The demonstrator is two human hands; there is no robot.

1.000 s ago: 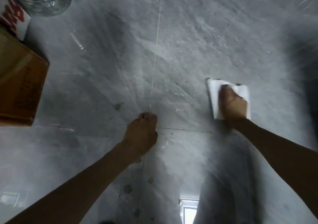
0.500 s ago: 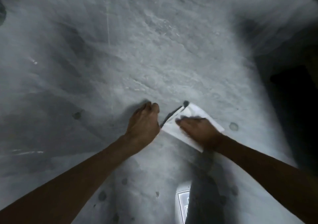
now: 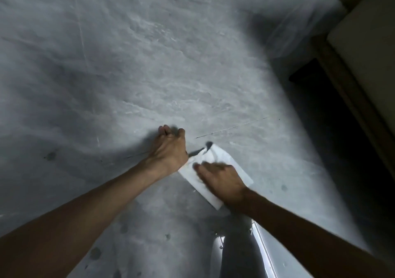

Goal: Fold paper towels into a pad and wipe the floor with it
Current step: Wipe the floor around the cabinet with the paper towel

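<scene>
Head view looks straight down on a grey, marbled floor (image 3: 149, 68) with two bare forearms reaching in from the bottom edge. A white pad (image 3: 222, 160) of folded paper towel lies flat on the floor just right of centre, turned at an angle so one corner points up and away from the person. The right hand (image 3: 222, 181) rests palm down on top of the pad, its fingers (image 3: 205, 166) stretched out flat and close together, pressing on the paper rather than clamped around it; they look a little blurred. The far corner of the pad, beyond the fingertips, is slightly lifted and creased, and it casts a small dark shadow on the floor.

The left hand (image 3: 168, 147) is planted on the floor just left of the pad, its wrist side touching or almost touching the pad's near-left edge. Its fingers are curled under toward the floor, and it holds nothing that can be seen.

Thin dark lines cross the floor by the left hand and beyond the pad. Small dark spots (image 3: 95, 253) are scattered over the floor near the bottom and left. At the right edge stands a pale piece of furniture (image 3: 367, 38) with a brown lower border and deep shadow beside it. A bright strip (image 3: 264, 250) shows at the bottom, right of centre, under the right forearm.
</scene>
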